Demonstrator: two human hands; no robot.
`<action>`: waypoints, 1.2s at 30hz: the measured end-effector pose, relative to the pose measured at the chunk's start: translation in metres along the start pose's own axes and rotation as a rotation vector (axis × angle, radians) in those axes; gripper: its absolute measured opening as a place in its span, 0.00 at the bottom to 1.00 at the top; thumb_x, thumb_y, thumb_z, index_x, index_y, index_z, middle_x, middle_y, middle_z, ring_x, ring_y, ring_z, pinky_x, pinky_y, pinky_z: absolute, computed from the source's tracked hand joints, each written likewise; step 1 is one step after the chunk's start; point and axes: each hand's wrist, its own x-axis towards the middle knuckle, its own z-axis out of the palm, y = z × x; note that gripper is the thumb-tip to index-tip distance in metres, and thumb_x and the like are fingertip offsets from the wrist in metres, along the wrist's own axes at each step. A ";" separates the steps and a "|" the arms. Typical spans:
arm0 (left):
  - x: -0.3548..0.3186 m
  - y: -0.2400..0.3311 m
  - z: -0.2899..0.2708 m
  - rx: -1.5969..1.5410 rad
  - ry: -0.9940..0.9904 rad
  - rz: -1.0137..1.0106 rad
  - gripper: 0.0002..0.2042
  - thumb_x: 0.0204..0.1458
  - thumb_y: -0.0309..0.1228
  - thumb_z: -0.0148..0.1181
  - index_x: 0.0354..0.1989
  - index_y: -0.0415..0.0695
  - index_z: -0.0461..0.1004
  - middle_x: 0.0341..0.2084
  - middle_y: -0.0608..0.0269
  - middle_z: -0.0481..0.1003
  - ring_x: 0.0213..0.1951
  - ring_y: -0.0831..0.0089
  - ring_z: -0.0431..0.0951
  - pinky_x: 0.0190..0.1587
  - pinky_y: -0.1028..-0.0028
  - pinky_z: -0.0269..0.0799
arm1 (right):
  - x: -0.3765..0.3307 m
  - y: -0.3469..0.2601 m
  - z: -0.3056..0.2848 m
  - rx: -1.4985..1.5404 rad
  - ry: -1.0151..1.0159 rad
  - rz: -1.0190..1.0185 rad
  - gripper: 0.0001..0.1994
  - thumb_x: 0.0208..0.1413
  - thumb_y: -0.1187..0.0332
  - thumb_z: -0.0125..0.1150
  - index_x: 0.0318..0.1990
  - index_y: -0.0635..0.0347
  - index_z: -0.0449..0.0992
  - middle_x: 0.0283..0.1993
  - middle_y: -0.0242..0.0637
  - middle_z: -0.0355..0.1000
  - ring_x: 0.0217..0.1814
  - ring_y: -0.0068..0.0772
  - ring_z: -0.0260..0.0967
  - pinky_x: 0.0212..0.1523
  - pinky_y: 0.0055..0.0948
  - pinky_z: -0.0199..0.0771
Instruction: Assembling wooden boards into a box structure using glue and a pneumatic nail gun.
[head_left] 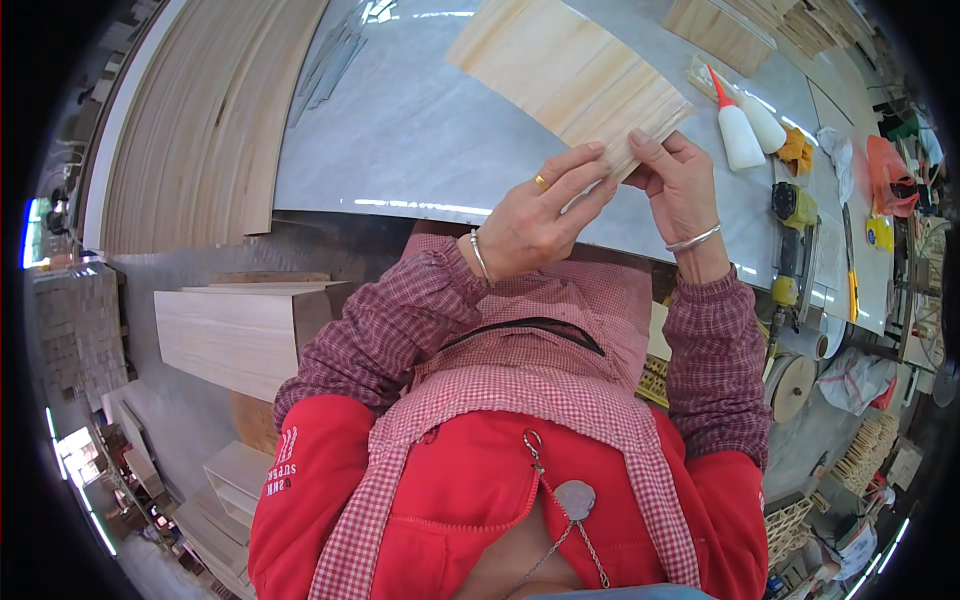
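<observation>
A thin, pale wooden board (560, 75) with streaky grain slants over the table, its near end close to my body. My right hand (682, 188) pinches the near right corner, thumb on top and fingers beneath. At the same near end, my left hand (548, 212) has its bent fingers closed against the edge; its thumb is hidden. Two white glue bottles lie to the right of the board, the nearer glue bottle (738, 135) with a red nozzle. Thin grey strips (335, 60) lie on the table's far left.
A large stack of wooden boards (200, 120) covers the left side. On the right lie a yellow-green power drill (795, 210), an orange cloth (796, 150) and a red bag (888, 175). A wooden box (230, 335) stands low at left, below the table (400, 150).
</observation>
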 end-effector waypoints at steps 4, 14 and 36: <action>-0.003 0.005 -0.005 -0.036 -0.032 -0.045 0.17 0.39 0.15 0.58 0.41 0.39 0.74 0.46 0.57 0.70 0.53 0.58 0.71 0.51 0.68 0.73 | -0.002 0.002 -0.002 -0.053 0.007 0.013 0.11 0.54 0.73 0.60 0.40 0.74 0.74 0.33 0.43 0.74 0.30 0.29 0.73 0.33 0.22 0.78; -0.021 -0.001 -0.042 -0.070 -0.069 -0.147 0.17 0.39 0.14 0.56 0.40 0.41 0.75 0.45 0.57 0.72 0.48 0.61 0.73 0.47 0.72 0.73 | -0.003 0.003 -0.007 -0.087 0.030 0.047 0.10 0.53 0.74 0.61 0.38 0.74 0.74 0.32 0.43 0.74 0.28 0.29 0.72 0.31 0.23 0.77; -0.079 -0.076 -0.484 0.321 0.933 -1.233 0.18 0.52 0.39 0.59 0.44 0.37 0.73 0.34 0.61 0.73 0.34 0.75 0.71 0.38 0.78 0.67 | 0.003 0.037 -0.060 -0.098 -0.037 0.103 0.09 0.56 0.73 0.58 0.41 0.70 0.71 0.34 0.41 0.73 0.27 0.30 0.72 0.29 0.23 0.77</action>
